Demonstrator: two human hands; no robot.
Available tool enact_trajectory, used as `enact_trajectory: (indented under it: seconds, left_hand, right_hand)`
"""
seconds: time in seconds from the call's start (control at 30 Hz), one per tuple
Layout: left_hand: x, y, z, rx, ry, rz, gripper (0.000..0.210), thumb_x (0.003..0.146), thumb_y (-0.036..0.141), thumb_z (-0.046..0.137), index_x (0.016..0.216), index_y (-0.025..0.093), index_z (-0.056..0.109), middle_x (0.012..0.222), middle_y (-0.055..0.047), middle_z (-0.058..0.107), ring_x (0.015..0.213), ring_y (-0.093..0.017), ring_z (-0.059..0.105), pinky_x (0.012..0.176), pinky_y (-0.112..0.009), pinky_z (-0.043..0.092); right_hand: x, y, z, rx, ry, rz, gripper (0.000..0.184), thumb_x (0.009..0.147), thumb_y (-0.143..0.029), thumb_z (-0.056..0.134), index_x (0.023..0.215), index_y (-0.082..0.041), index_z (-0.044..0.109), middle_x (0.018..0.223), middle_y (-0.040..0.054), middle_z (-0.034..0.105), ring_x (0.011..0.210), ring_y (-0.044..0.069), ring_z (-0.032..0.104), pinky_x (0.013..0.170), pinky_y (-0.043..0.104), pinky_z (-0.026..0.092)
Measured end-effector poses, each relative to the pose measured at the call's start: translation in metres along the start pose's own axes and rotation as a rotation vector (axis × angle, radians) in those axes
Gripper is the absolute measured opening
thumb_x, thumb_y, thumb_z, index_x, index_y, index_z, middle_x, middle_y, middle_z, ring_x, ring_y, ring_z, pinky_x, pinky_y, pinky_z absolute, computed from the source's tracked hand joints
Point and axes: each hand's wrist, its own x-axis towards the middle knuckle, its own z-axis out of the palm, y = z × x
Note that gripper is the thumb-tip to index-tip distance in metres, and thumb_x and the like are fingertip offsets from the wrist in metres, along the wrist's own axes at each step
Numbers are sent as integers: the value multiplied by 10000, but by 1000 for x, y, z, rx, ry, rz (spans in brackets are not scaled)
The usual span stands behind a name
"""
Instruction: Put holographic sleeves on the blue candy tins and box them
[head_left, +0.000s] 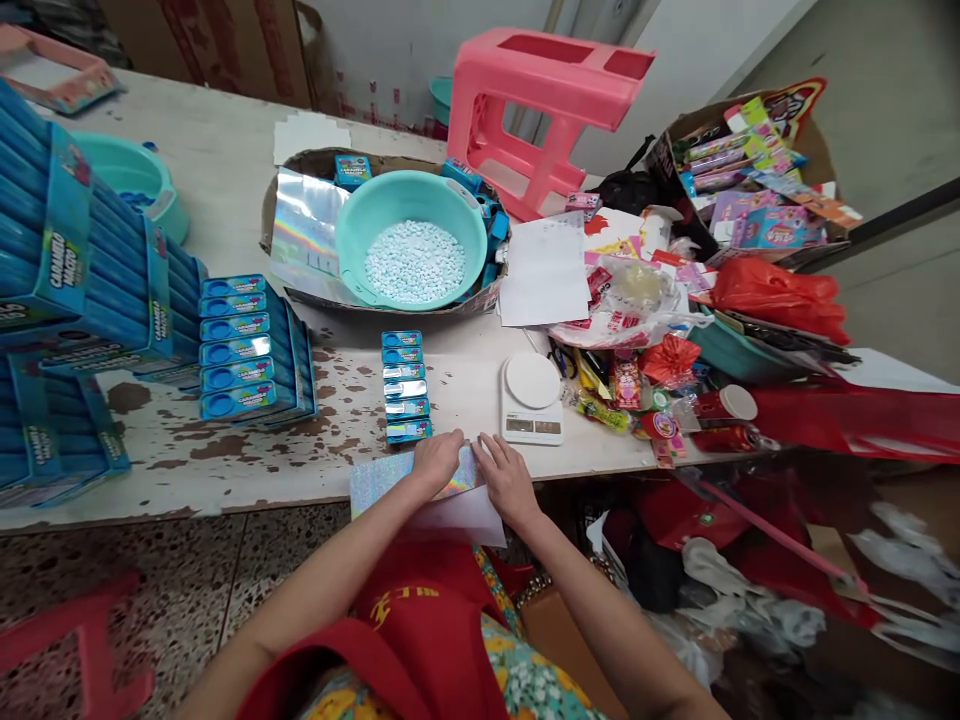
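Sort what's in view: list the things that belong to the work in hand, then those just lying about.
Likely in the work:
- shiny sheet, at the left hand and right hand
- row of small blue boxes, just beyond the sheet

Seemingly just lying about:
- pink stool
- red plastic bag
- crumpled printed plastic bag

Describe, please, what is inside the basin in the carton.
Many small white pieces lie inside the basin. They cover much of its bottom, so anything beneath them cannot be seen.
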Motion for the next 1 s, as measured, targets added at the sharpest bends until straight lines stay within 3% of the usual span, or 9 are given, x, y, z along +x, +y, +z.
enact_trajectory:
  seconds: [0.17, 0.27, 0.37, 0.43, 0.53, 0.6, 0.73, 0.83, 1.0]
  left_hand:
    - [8, 2, 10, -4, 25, 15, 238, 874, 143, 355, 993, 170, 561, 926, -96, 654, 873, -224, 601, 711, -310, 425]
    - [17, 4, 19, -7, 58, 36, 242, 864, 108, 359, 973, 140, 572, 973, -131, 623, 982, -251, 548, 802, -359, 421]
    - [21, 5, 24, -39, 110, 81, 266, 862, 100, 368, 1031, 147, 568, 1121, -141, 567, 1119, -255, 460, 920, -397, 377]
    - [17, 6, 20, -222, 210, 127, 299, 875, 116, 358, 1107, 165, 541, 1189, -128, 537, 1153, -230, 440, 971, -396, 353]
    - [-2, 12, -1, -712, 332, 210, 353, 904, 218, 352, 1244, 195, 446, 1250, -102, 514, 1157, -188, 459, 973, -353, 375]
    - [-17, 15, -18, -932, 256, 232, 371, 881, 308, 420, 1232, 195, 456, 1188, -91, 563, 1074, -181, 526, 884, -310, 436]
    - [-29, 4, -47, -981, 122, 64, 248, 817, 379, 478, 839, 160, 593, 686, -11, 605, 634, -127, 562, 600, -233, 447]
    - [-21, -28, -66, -873, 215, -37, 230, 808, 357, 455, 773, 171, 584, 629, 16, 553, 582, -109, 508, 559, -213, 410]
    - [11, -97, -100, -691, 377, -105, 221, 806, 324, 416, 872, 178, 568, 632, 27, 505, 607, -117, 479, 561, -215, 383]
  right_hand:
    - [-9, -5, -17, 127, 89, 48, 151, 873, -232, 496, 983, -203, 596, 1155, 92, 596, 1109, 243, 500, 874, 387, 420]
    - [-4, -7, -45, 256, 131, 176, 99, 873, -230, 490, 858, -205, 584, 862, 54, 647, 878, 203, 573, 785, 341, 436]
    - [5, -8, -74, 435, 163, 321, 97, 855, -283, 525, 810, -207, 565, 777, 23, 624, 764, 172, 573, 734, 306, 439]
    - [12, -8, -89, 564, 171, 391, 127, 836, -319, 552, 782, -204, 557, 755, 9, 619, 737, 160, 575, 722, 291, 441]
    - [21, -9, -99, 714, 171, 452, 163, 809, -346, 580, 749, -197, 554, 724, -4, 610, 711, 148, 574, 710, 279, 440]
    - [29, -12, -98, 808, 168, 473, 179, 793, -360, 597, 748, -191, 557, 710, -8, 605, 695, 143, 570, 693, 272, 438]
    - [58, -27, -77, 974, 169, 515, 218, 749, -390, 627, 738, -182, 563, 677, -6, 605, 650, 139, 563, 636, 261, 438]
    - [95, -45, -50, 1013, 193, 538, 240, 723, -418, 629, 720, -184, 578, 689, 13, 618, 682, 159, 572, 656, 278, 454]
    - [174, -69, -8, 933, 251, 529, 237, 682, -424, 640, 678, -187, 639, 950, 78, 620, 865, 213, 556, 785, 346, 450]
